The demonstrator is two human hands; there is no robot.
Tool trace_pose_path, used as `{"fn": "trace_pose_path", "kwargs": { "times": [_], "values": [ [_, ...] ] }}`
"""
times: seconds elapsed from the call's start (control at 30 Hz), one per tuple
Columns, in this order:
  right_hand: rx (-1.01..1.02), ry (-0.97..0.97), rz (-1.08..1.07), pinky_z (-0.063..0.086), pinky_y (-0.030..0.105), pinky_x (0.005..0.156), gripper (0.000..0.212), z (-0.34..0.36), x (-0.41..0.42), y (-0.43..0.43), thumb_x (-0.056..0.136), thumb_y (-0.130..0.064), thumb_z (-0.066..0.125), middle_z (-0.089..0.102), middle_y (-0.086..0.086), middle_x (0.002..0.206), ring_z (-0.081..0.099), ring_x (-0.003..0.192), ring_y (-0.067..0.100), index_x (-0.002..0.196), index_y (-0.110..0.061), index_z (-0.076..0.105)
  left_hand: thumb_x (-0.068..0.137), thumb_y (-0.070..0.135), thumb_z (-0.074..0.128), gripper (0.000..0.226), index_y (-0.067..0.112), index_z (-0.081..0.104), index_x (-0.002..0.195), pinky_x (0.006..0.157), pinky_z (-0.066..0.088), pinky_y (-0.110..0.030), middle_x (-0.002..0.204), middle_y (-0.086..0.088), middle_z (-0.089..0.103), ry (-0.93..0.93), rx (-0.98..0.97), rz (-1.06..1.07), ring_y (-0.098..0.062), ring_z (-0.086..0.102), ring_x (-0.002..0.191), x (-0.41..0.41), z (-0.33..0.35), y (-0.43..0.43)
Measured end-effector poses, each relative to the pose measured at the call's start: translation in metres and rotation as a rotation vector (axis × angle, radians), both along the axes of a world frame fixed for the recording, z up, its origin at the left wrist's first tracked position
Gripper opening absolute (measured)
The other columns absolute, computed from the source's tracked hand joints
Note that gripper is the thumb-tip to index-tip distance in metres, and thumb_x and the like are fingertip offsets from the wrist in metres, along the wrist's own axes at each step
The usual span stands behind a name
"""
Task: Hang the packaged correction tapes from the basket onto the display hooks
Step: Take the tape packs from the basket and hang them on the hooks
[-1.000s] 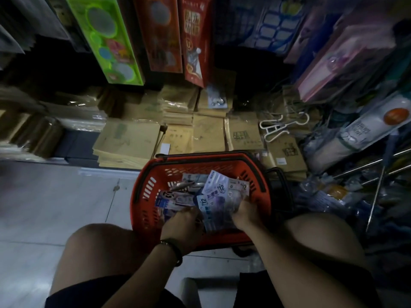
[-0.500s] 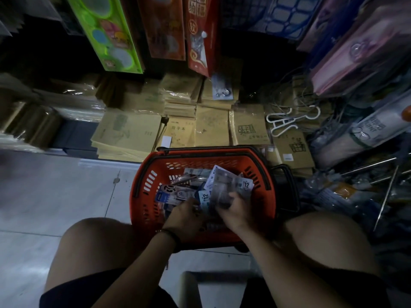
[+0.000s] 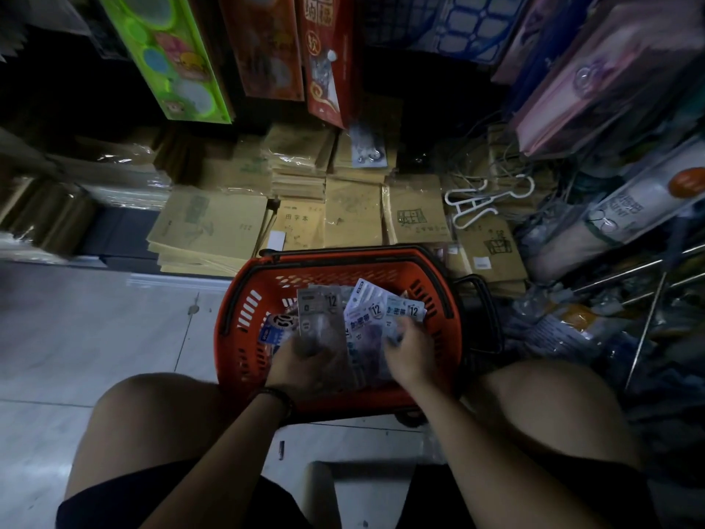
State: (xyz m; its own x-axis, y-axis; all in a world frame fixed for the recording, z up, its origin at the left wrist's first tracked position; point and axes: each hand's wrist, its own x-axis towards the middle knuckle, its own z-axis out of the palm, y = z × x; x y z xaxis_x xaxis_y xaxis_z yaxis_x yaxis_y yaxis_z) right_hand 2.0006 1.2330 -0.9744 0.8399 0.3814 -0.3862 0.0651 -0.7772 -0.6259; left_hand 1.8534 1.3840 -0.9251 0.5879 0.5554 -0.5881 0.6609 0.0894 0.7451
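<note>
Both hands are down in the red basket (image 3: 244,337), which sits on the tiled floor (image 3: 95,337) between the person's bare knees. The left hand (image 3: 301,362), with a dark wristband (image 3: 276,397) on it, has its grip clamped on a grey correction tape pack (image 3: 318,311) marked 12, and the card stands up out of the basket. The right hand (image 3: 410,351) has its grip closed as well, pinching the lower ends of a fan of correction tape packs (image 3: 375,313). These are pale blue-and-white cards with 12 badges, spread just beside the grey one. Down by the left hand a blue-and-white pack (image 3: 275,330) printed 50 lies loose inside the basket. The basket's black handle (image 3: 484,311) is folded out to the right. Just beyond the far rim are stacks of brown exercise books (image 3: 213,227), some in shiny plastic wrap, and white plastic hangers (image 3: 478,202) lie on top of the right-hand piles. Overhead hang a bright green package (image 3: 171,59) and a red package (image 3: 328,59). At the right edge, thin metal rods (image 3: 625,271) jut out among cluttered bagged goods, well apart from both hands.
</note>
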Motion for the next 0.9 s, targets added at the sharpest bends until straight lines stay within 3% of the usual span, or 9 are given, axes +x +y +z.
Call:
{"fn": "trace_pose_path", "kwargs": {
  "times": [0.1,0.13,0.23,0.37,0.43,0.53,0.77,0.83,0.9],
  "values": [
    [-0.214,0.026,-0.101,0.059,0.041,0.090,0.063,-0.060,0.022,-0.010,0.075,-0.052,0.066,0.070,0.011,0.116,0.068,0.107,0.032,0.132,-0.025,0.060,0.101,0.022,0.068,0.009,0.022,0.063,0.108,0.074,0.060,-0.024,0.102,0.002,0.071,0.050,0.079,-0.041,-0.018,0.071,0.095,0.003,-0.002,0.003],
    [-0.238,0.031,-0.116,0.059,0.043,0.091,0.070,-0.080,0.025,-0.013,0.069,-0.057,0.062,0.070,0.010,0.115,0.068,0.107,0.032,0.131,-0.025,0.059,0.099,0.025,0.070,0.011,0.022,0.064,0.107,0.076,0.061,-0.028,0.102,0.002,0.073,0.068,0.094,-0.040,-0.019,0.072,0.095,0.005,-0.006,0.005],
    [-0.250,0.106,-0.142,0.056,0.040,0.098,0.061,-0.061,0.018,-0.003,0.077,-0.040,0.080,0.067,0.014,0.122,0.066,0.117,0.035,0.130,-0.017,0.062,0.092,0.035,0.076,0.032,0.019,0.064,0.118,0.087,0.062,-0.046,0.109,-0.001,0.073,0.142,0.180,-0.063,-0.023,0.071,0.099,0.012,-0.006,0.009],
    [-0.254,0.160,-0.151,0.055,0.037,0.099,0.051,-0.058,0.015,0.003,0.087,-0.029,0.082,0.066,0.018,0.129,0.064,0.121,0.034,0.130,-0.008,0.065,0.097,0.037,0.070,0.046,0.015,0.055,0.135,0.090,0.054,-0.036,0.127,-0.005,0.063,0.226,0.264,-0.193,-0.026,0.065,0.112,0.021,-0.011,0.014],
    [-0.241,0.154,-0.165,0.057,0.041,0.098,0.057,-0.063,0.011,0.004,0.082,-0.031,0.085,0.067,0.017,0.126,0.066,0.118,0.034,0.131,-0.010,0.063,0.102,0.036,0.064,0.046,0.015,0.052,0.140,0.087,0.048,-0.030,0.135,-0.006,0.059,0.261,0.299,-0.240,-0.023,0.061,0.113,0.022,-0.009,0.015],
    [-0.199,0.145,-0.226,0.059,0.041,0.093,0.065,-0.061,0.011,0.008,0.074,-0.041,0.089,0.070,0.014,0.120,0.069,0.112,0.033,0.127,-0.014,0.063,0.098,0.029,0.068,0.036,0.015,0.055,0.128,0.081,0.046,-0.033,0.117,-0.005,0.064,0.220,0.207,-0.092,-0.021,0.060,0.098,0.020,-0.008,0.014],
    [-0.034,0.055,-0.098,0.042,0.021,0.073,0.058,0.004,-0.001,0.025,0.077,-0.041,0.087,0.069,-0.001,0.113,0.065,0.105,0.020,0.126,-0.026,0.060,0.095,0.028,0.069,0.026,0.029,0.054,0.118,0.092,0.056,-0.045,0.117,-0.003,0.068,0.088,0.163,0.011,-0.027,0.066,0.106,0.022,0.017,0.008],
    [0.012,-0.025,-0.037,0.047,0.024,0.076,0.065,0.023,-0.007,0.025,0.077,-0.046,0.084,0.065,-0.001,0.118,0.062,0.109,0.019,0.133,-0.029,0.056,0.095,0.034,0.066,0.028,0.029,0.057,0.121,0.092,0.056,-0.045,0.121,-0.003,0.069,0.054,0.163,0.021,-0.027,0.067,0.106,0.021,0.028,0.005],
    [0.066,-0.100,-0.009,0.056,0.036,0.089,0.074,0.043,-0.012,0.023,0.074,-0.053,0.079,0.063,0.002,0.125,0.062,0.116,0.022,0.139,-0.030,0.054,0.099,0.021,0.067,0.037,0.019,0.057,0.134,0.097,0.057,-0.046,0.132,-0.007,0.068,-0.021,0.113,0.054,-0.026,0.067,0.112,0.022,0.038,-0.001]
  ]
}}
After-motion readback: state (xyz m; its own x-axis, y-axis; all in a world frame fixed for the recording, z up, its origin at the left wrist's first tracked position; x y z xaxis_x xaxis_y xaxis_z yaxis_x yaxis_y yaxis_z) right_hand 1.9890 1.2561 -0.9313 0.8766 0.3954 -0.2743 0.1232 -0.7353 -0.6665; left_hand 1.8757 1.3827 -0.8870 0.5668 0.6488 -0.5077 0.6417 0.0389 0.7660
